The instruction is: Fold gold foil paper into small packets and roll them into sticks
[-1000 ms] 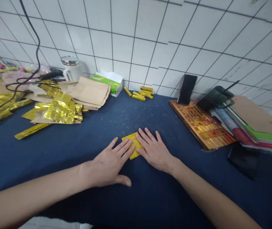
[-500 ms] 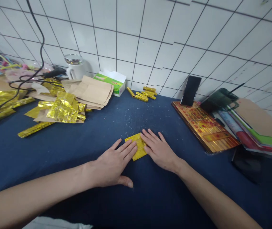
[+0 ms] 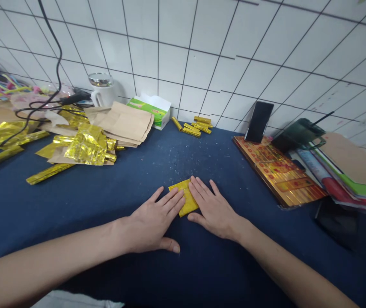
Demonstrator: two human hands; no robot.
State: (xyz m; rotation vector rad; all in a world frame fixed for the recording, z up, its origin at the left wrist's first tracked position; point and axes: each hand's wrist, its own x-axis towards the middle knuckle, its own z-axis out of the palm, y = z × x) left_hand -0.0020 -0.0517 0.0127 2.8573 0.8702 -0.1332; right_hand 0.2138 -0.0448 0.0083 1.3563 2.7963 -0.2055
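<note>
A small folded piece of gold foil paper [image 3: 186, 199] lies on the dark blue tablecloth [image 3: 112, 196] in front of me. My left hand [image 3: 152, 220] lies flat on the cloth, its stretched fingers pressing the paper's left edge. My right hand [image 3: 213, 209] is flat too, its fingers spread over the paper's right side. Most of the paper shows between the two hands; its right part is hidden under my right fingers.
A heap of gold foil sheets [image 3: 84, 145] and brown paper bags [image 3: 121, 122] lies at the left, with a white mug [image 3: 101, 90], cables and a tissue box [image 3: 150, 112] behind. Several folded gold pieces [image 3: 194, 126] sit by the wall. At right lie printed gold sheets [image 3: 277, 169], a phone [image 3: 259, 121] and stacked folders [image 3: 346, 171].
Both hands stay flat on the gold paper; my right hand has slid slightly nearer and over its right side. The view has shifted a little.
</note>
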